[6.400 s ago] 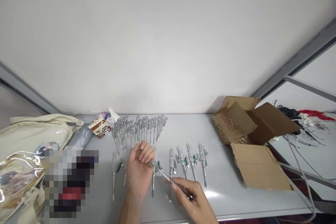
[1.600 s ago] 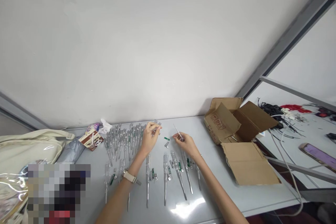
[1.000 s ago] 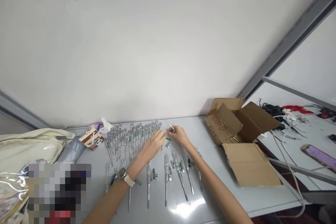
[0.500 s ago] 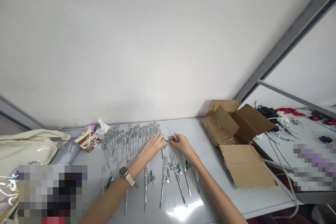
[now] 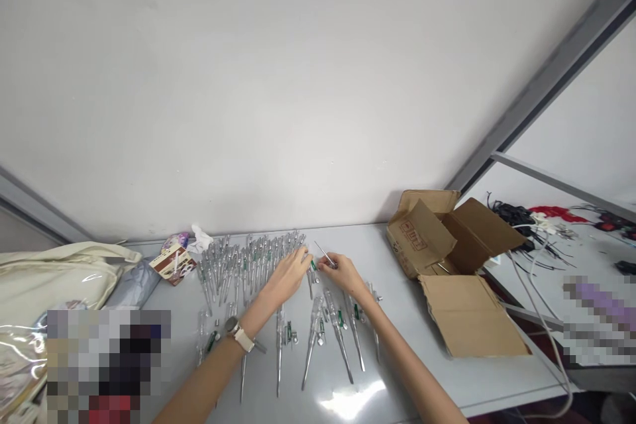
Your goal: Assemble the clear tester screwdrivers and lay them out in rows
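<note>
My right hand (image 5: 342, 271) is closed around a screwdriver; its thin metal shaft (image 5: 324, 252) points up and left from the fingers, and its handle is mostly hidden. Just left of it, my left hand (image 5: 293, 271) has bent fingers drawn together; what they hold, if anything, I cannot make out. A small green part (image 5: 313, 265) shows between the two hands, close to the left fingertips. Below the hands lie spaced clear-handled screwdrivers (image 5: 338, 338), with green parts (image 5: 322, 326) and small metal pieces (image 5: 294, 336) beside them. Many similar screwdrivers (image 5: 253, 262) lie close together behind my left forearm.
An open cardboard box (image 5: 405, 242) stands on the grey table (image 5: 397, 377) at right, one flap hanging forward. To the left are a cream bag (image 5: 64, 278), a grey pouch (image 5: 134, 285), a packet (image 5: 173, 264) and crumpled tissue (image 5: 199, 238). Black cables (image 5: 517, 218) lie on the neighbouring table.
The green part, earlier held out between both hands' fingertips, now sits lower beside the left fingers. My left fingers have shifted slightly. The right hand keeps its hold on the screwdriver.
</note>
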{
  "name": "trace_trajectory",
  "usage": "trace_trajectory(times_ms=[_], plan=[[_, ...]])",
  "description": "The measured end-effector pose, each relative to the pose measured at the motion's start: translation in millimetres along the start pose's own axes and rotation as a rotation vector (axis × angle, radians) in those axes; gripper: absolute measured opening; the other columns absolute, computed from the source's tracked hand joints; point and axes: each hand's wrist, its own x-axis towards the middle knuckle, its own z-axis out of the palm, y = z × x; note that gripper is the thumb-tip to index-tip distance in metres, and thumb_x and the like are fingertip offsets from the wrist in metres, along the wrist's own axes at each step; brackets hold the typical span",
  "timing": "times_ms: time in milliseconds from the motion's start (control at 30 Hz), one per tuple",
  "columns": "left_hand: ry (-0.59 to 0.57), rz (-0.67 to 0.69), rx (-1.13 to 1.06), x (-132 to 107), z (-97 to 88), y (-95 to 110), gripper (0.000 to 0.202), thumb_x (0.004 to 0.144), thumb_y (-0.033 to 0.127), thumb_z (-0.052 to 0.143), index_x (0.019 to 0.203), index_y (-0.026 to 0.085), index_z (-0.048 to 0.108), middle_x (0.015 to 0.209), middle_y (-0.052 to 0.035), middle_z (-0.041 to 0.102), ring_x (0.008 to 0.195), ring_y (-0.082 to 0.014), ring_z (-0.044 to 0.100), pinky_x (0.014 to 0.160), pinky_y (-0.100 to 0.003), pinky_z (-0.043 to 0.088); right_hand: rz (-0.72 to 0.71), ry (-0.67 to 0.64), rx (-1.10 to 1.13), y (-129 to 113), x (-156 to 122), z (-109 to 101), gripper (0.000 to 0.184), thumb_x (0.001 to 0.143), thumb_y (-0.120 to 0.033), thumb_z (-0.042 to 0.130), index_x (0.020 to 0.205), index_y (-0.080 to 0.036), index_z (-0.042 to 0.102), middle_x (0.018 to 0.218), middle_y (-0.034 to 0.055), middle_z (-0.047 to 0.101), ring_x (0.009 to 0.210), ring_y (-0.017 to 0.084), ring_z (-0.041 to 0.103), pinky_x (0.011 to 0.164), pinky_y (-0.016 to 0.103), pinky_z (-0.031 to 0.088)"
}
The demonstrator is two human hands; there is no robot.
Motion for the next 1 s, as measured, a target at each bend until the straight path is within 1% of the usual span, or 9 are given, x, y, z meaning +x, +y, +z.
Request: trace_trajectory(times_ms=[133,267,433,567,633,733,833,933,1000], plan=[[-0.014,-0.048,0.005,-13,-14.5,-4,0.04,0.086,0.002,0.036,0.116,0.022,0.053,0.121,-0.0102,0.056,0.1,-0.0233,0.062,0.085,-0.036,0.051,-0.02,-0.004,0.017,3,1,-4,0.024,0.078,-0.032,0.052,0.081,-0.017,0.071,0.083,0.0038,0.074,0.08,0.02,0.066,0.074,0.027,0.046],[0.009,-0.12,-0.009,-39,-29.0,-8,0.035,0.093,0.01,0.033,0.121,0.022,0.051,0.123,-0.0095,0.053,0.094,-0.0201,0.064,0.081,-0.035,0.052,-0.001,0.044,0.001,4,-1,-17,0.031,0.078,-0.037,0.05,0.087,-0.016,0.071,0.082,0.0061,0.074,0.079,0.022,0.066,0.074,0.03,0.047],[0.022,-0.249,-0.086,-74,-37.3,-9,0.029,0.096,0.017,0.033,0.116,0.024,0.053,0.121,-0.007,0.053,0.092,-0.0176,0.064,0.082,-0.034,0.053,0.048,0.132,-0.029,12,-18,-52,0.047,0.082,-0.046,0.044,0.1,-0.013,0.071,0.085,0.0097,0.074,0.074,0.022,0.066,0.073,0.032,0.049],[0.037,-0.317,-0.133,-90,-35.6,-9,0.027,0.096,0.018,0.034,0.114,0.024,0.054,0.117,-0.0063,0.056,0.095,-0.0179,0.064,0.084,-0.034,0.052,0.141,0.241,-0.076,26,-49,-82,0.058,0.081,-0.054,0.045,0.109,-0.008,0.068,0.075,0.0102,0.07,0.054,0.02,0.059,0.059,0.032,0.048],[0.041,-0.339,-0.168,-89,-33.7,-10,0.027,0.096,0.018,0.034,0.113,0.023,0.055,0.113,-0.0059,0.057,0.096,-0.0178,0.063,0.085,-0.034,0.052,0.193,0.29,-0.061,33,-68,-92,0.064,0.084,-0.058,0.042,0.118,-0.008,0.064,0.067,0.0062,0.065,0.047,0.018,0.055,0.053,0.031,0.045],[0.043,-0.368,-0.214,-74,-29.6,-13,0.026,0.096,0.018,0.034,0.111,0.022,0.054,0.107,-0.0048,0.057,0.091,-0.0164,0.063,0.084,-0.033,0.052,0.237,0.331,-0.026,42,-91,-98,0.066,0.088,-0.062,0.039,0.125,-0.012,0.059,0.061,0.0009,0.058,0.045,0.016,0.049,0.049,0.029,0.042],[0.039,-0.393,-0.222,-49,-22.4,-17,0.022,0.095,0.017,0.035,0.106,0.02,0.055,0.104,-0.0045,0.056,0.084,-0.0146,0.062,0.081,-0.032,0.053,0.23,0.37,-0.059,49,-108,-97,0.066,0.086,-0.061,0.041,0.121,-0.009,0.062,0.062,0.0016,0.058,0.048,0.016,0.047,0.051,0.03,0.041],[0.026,-0.401,-0.196,-23,-12.1,-19,0.016,0.094,0.016,0.041,0.1,0.018,0.056,0.102,-0.0046,0.055,0.081,-0.0146,0.062,0.081,-0.032,0.052,0.207,0.392,-0.059,56,-121,-92,0.064,0.083,-0.057,0.045,0.12,-0.008,0.061,0.066,0.0036,0.06,0.055,0.018,0.051,0.055,0.031,0.043],[0.017,-0.421,-0.169,-9,-4.7,-18,0.014,0.092,0.015,0.044,0.097,0.018,0.057,0.102,-0.0052,0.055,0.08,-0.0149,0.062,0.081,-0.032,0.052,0.192,0.376,-0.012,58,-130,-88,0.061,0.084,-0.055,0.046,0.123,-0.01,0.059,0.069,0.004,0.061,0.059,0.018,0.052,0.057,0.031,0.045]])
